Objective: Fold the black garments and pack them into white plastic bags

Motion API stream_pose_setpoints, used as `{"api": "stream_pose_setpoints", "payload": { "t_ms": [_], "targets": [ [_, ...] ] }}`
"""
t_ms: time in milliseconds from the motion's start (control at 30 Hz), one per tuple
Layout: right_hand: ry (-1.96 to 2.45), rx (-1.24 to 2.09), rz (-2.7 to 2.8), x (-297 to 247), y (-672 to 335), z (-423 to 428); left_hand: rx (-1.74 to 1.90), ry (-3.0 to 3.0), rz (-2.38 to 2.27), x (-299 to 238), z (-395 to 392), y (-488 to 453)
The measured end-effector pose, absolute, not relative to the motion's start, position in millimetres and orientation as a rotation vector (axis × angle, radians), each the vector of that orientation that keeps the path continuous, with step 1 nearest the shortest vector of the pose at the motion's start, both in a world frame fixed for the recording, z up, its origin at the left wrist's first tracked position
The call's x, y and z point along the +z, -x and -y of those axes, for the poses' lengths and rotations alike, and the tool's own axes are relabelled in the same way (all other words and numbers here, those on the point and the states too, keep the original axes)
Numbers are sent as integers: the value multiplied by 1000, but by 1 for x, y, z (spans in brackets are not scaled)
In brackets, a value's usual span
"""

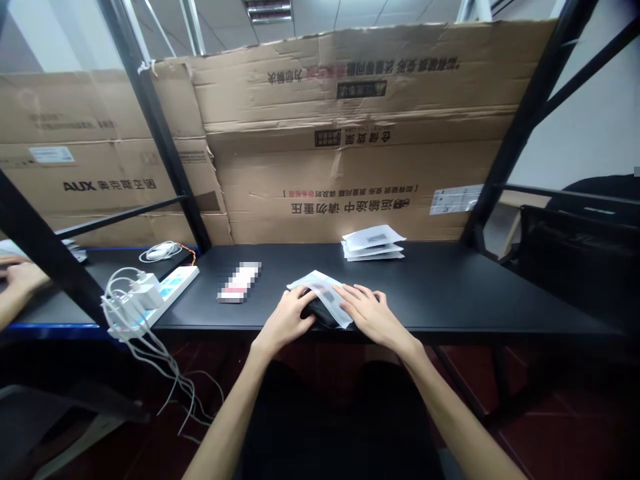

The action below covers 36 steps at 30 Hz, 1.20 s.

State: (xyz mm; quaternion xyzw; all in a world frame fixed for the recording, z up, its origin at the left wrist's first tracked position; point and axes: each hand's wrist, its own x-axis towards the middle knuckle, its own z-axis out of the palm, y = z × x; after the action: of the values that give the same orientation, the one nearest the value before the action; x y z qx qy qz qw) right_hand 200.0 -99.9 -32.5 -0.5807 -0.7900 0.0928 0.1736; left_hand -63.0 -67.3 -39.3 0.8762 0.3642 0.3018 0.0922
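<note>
Our left hand [287, 320] pinches the bag [326, 292]; our right hand [373, 317] hides its grip. A near-side slip could drop it.

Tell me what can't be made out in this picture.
In the head view:
Black item: partly covered by the white packet and left hand.
Pixelated item: blurred by mosaic.
Other person's hand: cut off by the left edge.
Stacked packets: dark print too small to read.
</note>
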Motion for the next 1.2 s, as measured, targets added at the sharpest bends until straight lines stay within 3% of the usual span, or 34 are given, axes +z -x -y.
{"api": "stream_pose_setpoints", "payload": {
  "t_ms": [500,767,967,1200],
  "targets": [
    [2069,92,2052,-31,-225,103,1164,-2446,-1391,-44,58,65],
    [2210,-284,1798,-26,-256,101,1057,-2463,-1576,-49,60,70],
    [2022,-15,1975,-26,-234,99,904,-2624,-1318,-45,68,66],
    [2186,-94,1816,-34,-251,89,920,-2532,-1477,-45,69,57]
  ]
}}
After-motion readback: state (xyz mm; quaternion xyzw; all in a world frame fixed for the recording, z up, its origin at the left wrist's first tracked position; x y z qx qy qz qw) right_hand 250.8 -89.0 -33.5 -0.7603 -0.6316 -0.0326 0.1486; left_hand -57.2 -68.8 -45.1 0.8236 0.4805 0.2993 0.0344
